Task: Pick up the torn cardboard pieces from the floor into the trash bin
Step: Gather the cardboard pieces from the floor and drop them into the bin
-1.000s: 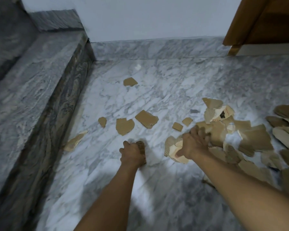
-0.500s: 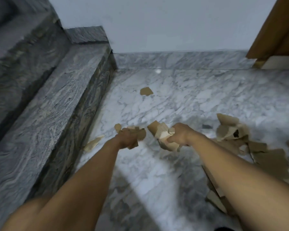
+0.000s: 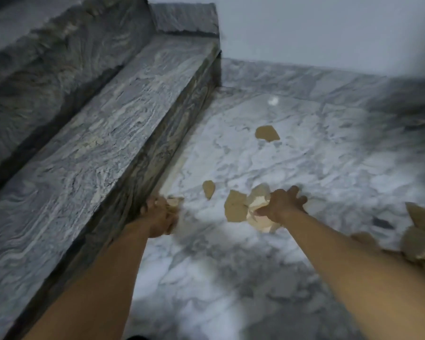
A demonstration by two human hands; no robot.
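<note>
Torn brown cardboard pieces lie on the white marble floor [image 3: 304, 180]. My left hand [image 3: 158, 217] is low beside the foot of the stone step and grips cardboard pieces [image 3: 174, 201] that stick out past its fingers. My right hand [image 3: 284, 203] holds a bunch of crumpled cardboard pieces [image 3: 258, 209] just above the floor. A small piece [image 3: 208, 188] lies between the two hands, and another piece [image 3: 267, 133] lies farther off toward the wall. A pile of pieces [image 3: 417, 231] sits at the right edge. No trash bin is in view.
A grey marble step [image 3: 96, 148] runs along the left, with a higher step [image 3: 47, 45] behind it. A pale wall [image 3: 329, 28] with a marble skirting closes the far side. The picture is blurred by motion.
The view swung left toward the steps. My left hand moved left to the foot of the step, over the piece that lay there. My right hand carried its bunch leftward, away from the pile.
</note>
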